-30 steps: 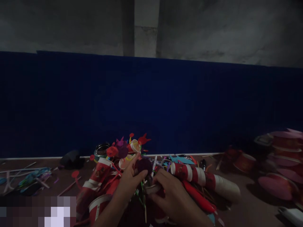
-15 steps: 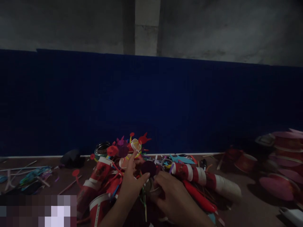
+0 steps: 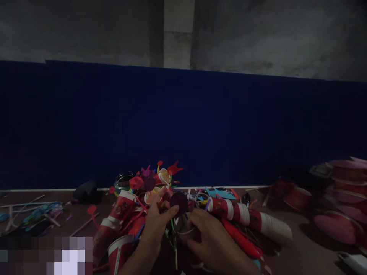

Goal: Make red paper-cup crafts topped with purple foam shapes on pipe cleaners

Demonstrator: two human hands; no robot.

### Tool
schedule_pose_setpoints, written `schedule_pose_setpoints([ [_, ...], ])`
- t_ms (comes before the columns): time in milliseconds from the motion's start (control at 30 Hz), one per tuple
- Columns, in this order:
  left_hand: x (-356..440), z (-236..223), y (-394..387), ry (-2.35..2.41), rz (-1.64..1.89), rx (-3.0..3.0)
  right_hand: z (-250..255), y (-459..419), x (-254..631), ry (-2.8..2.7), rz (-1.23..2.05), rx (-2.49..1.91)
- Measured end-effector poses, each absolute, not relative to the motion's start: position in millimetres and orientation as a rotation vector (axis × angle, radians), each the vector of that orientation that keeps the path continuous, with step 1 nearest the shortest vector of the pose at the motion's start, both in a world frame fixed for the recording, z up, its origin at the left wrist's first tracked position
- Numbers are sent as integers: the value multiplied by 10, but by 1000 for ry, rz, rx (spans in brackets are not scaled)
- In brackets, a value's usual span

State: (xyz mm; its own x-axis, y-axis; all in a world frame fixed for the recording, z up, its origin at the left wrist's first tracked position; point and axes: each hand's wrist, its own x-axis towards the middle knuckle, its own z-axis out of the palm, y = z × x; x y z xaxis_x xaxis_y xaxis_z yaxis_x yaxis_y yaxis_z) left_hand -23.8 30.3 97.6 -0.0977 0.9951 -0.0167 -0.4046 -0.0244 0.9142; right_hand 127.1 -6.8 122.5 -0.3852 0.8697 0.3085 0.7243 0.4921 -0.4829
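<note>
My left hand (image 3: 156, 221) has its thumb over the edge of a dark purple paper disc (image 3: 180, 201), its other fingers curled behind it. Below the disc, a pale-rimmed paper cup (image 3: 183, 231) is gripped by my right hand (image 3: 208, 233), whose fingertips are at the rim and partly hidden. Thin green strips and a stick (image 3: 176, 252) hang down between the hands. Just left of my left hand lie red-and-white paper cups (image 3: 123, 208) with red discs (image 3: 135, 183) on strips. A stack of red-and-white cups (image 3: 243, 214) lies on its side by my right hand.
A dark open jar (image 3: 124, 179) stands at the back. Blue paper pieces (image 3: 220, 193) lie behind the cup stack, and a red long object (image 3: 243, 240) in front. Loose strips (image 3: 43, 212) are at left, pink-topped red containers (image 3: 344, 202) at right. A blue panel (image 3: 183, 126) rises behind.
My left index finger has come down from its raised position, and the fingers have curled in toward the purple disc. The right hand stays at the cup, which now shows more.
</note>
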Motion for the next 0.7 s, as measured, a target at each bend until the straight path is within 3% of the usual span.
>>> schedule_pose_setpoints([
  [700, -253, 923, 342, 966, 1368, 1161, 1236, -84, 1282, -2221, 345, -1320],
])
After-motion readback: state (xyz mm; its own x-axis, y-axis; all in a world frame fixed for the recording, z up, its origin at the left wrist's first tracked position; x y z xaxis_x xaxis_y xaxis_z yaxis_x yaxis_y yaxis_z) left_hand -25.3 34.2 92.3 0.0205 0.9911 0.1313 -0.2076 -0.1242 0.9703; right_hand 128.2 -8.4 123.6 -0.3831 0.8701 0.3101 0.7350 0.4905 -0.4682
